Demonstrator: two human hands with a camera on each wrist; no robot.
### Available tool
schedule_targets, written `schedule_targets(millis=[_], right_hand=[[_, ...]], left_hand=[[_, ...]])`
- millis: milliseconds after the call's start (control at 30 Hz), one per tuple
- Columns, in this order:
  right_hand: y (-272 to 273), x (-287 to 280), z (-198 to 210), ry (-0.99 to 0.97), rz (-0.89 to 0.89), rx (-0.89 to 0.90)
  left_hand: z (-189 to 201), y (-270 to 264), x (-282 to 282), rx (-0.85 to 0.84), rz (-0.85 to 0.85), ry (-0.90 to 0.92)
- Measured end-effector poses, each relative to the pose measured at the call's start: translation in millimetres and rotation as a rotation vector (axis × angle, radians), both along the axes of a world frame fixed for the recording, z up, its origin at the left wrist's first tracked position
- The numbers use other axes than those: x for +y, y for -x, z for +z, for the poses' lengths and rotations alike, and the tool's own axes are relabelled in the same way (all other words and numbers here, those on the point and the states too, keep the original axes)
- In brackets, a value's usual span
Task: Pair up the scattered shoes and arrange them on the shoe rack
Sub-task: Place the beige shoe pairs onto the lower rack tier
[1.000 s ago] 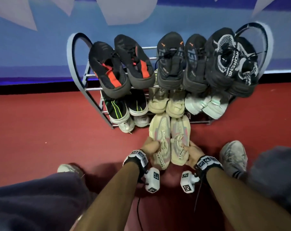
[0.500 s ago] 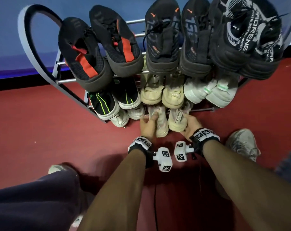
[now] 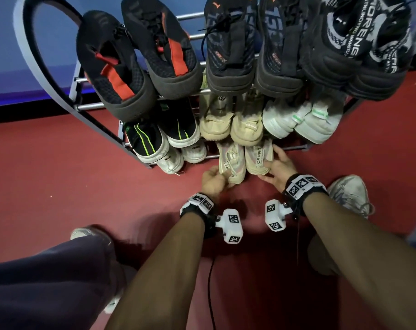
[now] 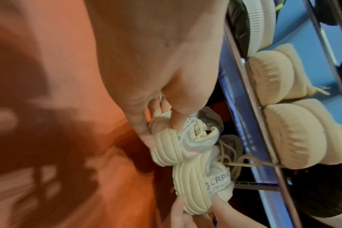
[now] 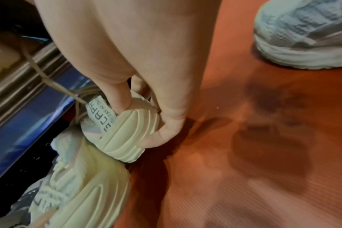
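Left hand: your left hand grips the heel of the left cream knit sneaker, thumb inside the collar, fingers curled round the ribbed sole.
Right hand: your right hand grips the heel of the right cream knit sneaker likewise.
Sneakers: side by side, touching, toes under the lowest rail of the grey metal shoe rack, heels on the red floor nearest you.
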State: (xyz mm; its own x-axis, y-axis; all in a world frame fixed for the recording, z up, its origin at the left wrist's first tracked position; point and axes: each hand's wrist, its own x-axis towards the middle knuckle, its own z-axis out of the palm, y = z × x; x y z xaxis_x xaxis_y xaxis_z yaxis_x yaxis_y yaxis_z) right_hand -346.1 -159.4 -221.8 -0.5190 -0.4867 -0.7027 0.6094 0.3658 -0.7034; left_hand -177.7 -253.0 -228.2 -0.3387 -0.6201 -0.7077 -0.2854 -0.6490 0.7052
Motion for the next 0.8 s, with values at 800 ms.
schedule_targets(millis=[800], right_hand=[[-29.7, -44.7, -23.0, 0.079, -0.446, -0.072]], left_hand=[[20.4, 26.0, -26.5, 0.149, -0.051, 0.014]])
